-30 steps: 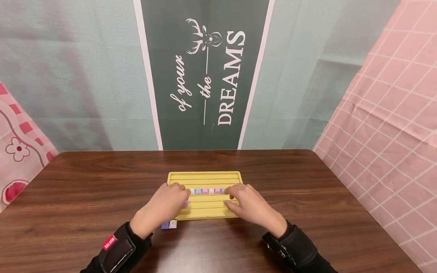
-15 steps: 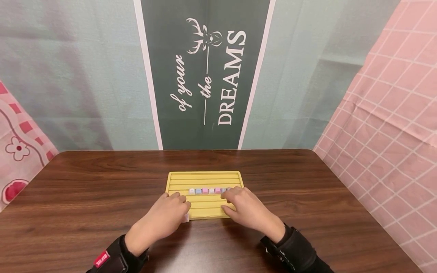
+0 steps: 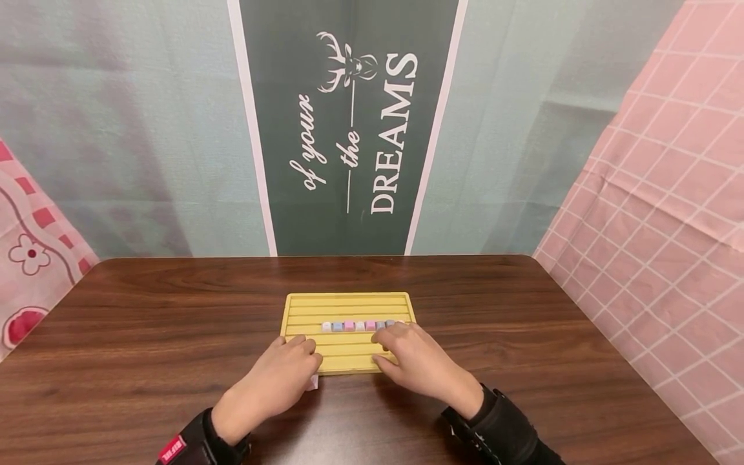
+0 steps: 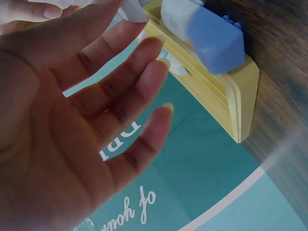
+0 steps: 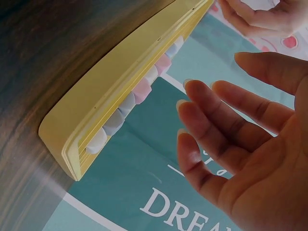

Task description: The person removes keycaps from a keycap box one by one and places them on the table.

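Note:
In the head view a yellow ridged tray lies on the table with a row of small keycaps in one groove. These are white, blue, pink and greyish. My left hand is at the tray's near left corner, pinching a pale keycap between thumb and index finger. A blue keycap and a white keycap sit beside the tray in the left wrist view; my left hand hides them from the head camera. Relaxed, slightly bent fingers of my right hand hover over the tray's right end, holding nothing.
The dark wooden table extends around the tray. Behind it hangs a green and pale-blue cloth with white lettering. Pink checked cloth borders the right side, and a pink patterned cloth the left.
My left hand has drawn back toward me and slightly left, carrying the pale keycap from over the tray to its near edge. The right hand has shifted a little left and nearer, uncovering more of the row.

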Available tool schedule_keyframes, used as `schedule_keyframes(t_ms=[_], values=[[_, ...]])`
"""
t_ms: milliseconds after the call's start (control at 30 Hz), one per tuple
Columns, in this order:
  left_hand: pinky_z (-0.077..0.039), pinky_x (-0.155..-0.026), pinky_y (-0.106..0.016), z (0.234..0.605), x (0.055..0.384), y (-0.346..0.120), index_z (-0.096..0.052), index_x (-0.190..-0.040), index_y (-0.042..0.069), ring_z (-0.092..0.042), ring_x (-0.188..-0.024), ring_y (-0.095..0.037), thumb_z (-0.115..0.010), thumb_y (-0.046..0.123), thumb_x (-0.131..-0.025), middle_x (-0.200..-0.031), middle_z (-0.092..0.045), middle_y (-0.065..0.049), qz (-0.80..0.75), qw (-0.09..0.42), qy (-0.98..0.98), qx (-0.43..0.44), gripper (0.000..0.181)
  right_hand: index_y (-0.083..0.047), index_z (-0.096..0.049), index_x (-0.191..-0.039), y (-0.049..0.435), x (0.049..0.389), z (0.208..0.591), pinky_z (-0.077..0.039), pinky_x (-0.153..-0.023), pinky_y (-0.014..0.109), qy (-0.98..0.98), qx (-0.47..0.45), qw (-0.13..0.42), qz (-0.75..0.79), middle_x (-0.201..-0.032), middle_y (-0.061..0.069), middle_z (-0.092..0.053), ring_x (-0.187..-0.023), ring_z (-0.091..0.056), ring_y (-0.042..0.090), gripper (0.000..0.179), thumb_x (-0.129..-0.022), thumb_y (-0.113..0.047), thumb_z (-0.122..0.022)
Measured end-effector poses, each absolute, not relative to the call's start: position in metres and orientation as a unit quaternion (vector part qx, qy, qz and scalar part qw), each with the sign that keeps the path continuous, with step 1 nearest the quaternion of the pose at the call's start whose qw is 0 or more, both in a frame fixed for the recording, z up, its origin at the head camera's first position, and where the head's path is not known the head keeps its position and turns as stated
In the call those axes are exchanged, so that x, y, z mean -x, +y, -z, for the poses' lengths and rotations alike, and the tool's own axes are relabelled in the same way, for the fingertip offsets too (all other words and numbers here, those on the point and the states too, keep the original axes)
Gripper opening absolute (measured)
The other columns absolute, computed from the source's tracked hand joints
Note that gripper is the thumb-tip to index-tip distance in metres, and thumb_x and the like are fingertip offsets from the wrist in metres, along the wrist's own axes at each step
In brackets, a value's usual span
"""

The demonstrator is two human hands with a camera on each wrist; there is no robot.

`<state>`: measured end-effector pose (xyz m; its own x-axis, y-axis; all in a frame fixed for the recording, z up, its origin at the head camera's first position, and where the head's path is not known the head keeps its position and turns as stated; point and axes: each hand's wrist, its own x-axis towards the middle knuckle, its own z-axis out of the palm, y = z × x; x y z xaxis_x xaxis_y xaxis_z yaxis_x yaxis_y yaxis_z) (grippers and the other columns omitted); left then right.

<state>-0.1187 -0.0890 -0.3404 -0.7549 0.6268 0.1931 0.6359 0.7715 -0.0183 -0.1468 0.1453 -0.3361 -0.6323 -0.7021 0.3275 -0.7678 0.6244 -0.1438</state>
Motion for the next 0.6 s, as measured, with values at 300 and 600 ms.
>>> schedule_keyframes(t_ms=[300,600], values=[[-0.031,-0.055,-0.029,0.3448,0.1187,-0.0896,-0.061,-0.068,0.013,-0.046,-0.068,-0.016,-0.079,0.017,-0.065,-0.068,-0.043,0.003,0.029,0.095,-0.937,0.334,0.019,-0.006,-0.065,-0.09,0.1444,0.146,0.3375,-0.045,-0.069,0.033,-0.891,-0.419,0.125,-0.126,-0.082,0.002,-0.063,-0.074,-0.055,0.012,0.014,-0.082,-0.018,-0.068],[-0.033,-0.056,-0.03,0.3454,0.1188,-0.0902,-0.061,-0.068,0.013,-0.047,-0.068,-0.016,-0.079,0.017,-0.066,-0.068,-0.043,0.003,0.026,0.09,-0.94,0.329,0.019,-0.007,-0.065,-0.091,0.1444,0.145,0.3379,-0.045,-0.069,0.032,-0.891,-0.419,0.121,-0.127,-0.083,0.002,-0.063,-0.074,-0.055,0.012,0.014,-0.082,-0.018,-0.067]])
